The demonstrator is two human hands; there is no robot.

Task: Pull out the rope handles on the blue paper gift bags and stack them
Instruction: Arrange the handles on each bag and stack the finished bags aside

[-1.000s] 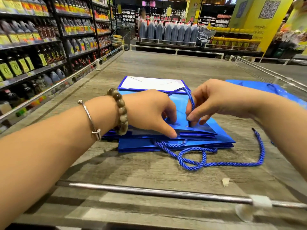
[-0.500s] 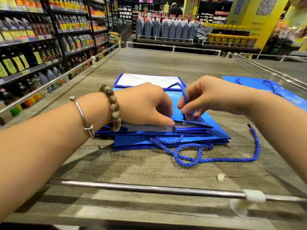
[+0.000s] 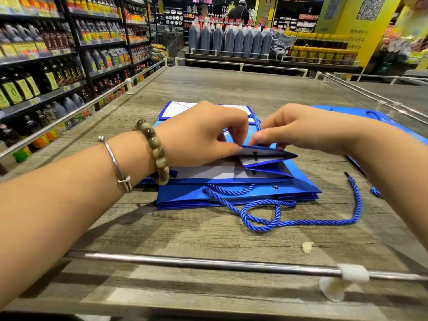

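Note:
A stack of flat blue paper gift bags (image 3: pixel 298 184) lies in the middle of the wooden table (image 3: pixel 208 228). The top bag's mouth is lifted open, showing its white inside (image 3: pixel 266 153). My left hand (image 3: pixel 203 133) pinches the top flap's edge. My right hand (image 3: pixel 294 126) pinches the same flap beside a blue rope handle (image 3: pixel 256 121) that loops up between my hands. Loose blue rope (image 3: pixel 301 221) trails from the stack over the table toward me. Another blue bag (image 3: pixel 352 112) lies flat at the far right.
A metal rail (image 3: pixel 208 262) with a white clip crosses the table's near edge; more rails run along both sides. Bottle shelves (image 3: pixel 46 66) stand to the left. A small pale scrap (image 3: pixel 307 247) lies on the wood. People stand far back among displays.
Both hands have lifted the top bag's flap, opening its mouth so the white inside shows. The rope loop stays between my hands.

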